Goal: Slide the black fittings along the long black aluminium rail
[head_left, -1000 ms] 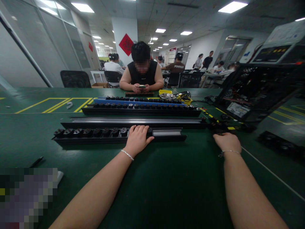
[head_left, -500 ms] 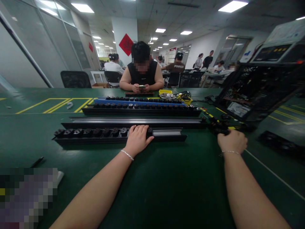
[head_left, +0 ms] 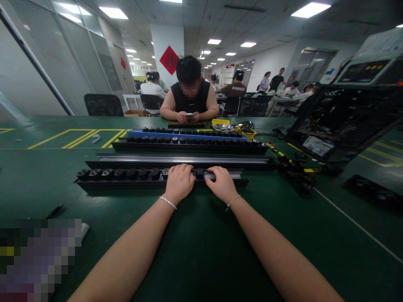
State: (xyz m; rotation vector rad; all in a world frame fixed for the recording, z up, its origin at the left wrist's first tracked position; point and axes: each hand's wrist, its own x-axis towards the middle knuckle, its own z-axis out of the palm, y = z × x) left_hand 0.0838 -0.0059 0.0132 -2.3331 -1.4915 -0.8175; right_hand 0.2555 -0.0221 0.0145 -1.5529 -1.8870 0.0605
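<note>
The nearest black rail lies crosswise, with a row of round black sockets in its channel. My left hand is wrapped over this rail, its fingers over the far side and hiding part of the row. Just right of it, a single black socket shows between my hands. My right hand is bent over the bare silver stretch of the channel, thumb and fingers curled; whatever lies under them is hidden. To the right, a pile of black parts rests on the table.
Behind stand a second rail with a silver channel, another filled with sockets and a blue rail. A black open-sided machine stands at right. A person sits opposite holding a phone. A pen lies at left.
My right hand has moved left from the pile of black parts to the nearest rail. My left hand stays on the rail, shifted slightly left along it, uncovering more of the single socket.
</note>
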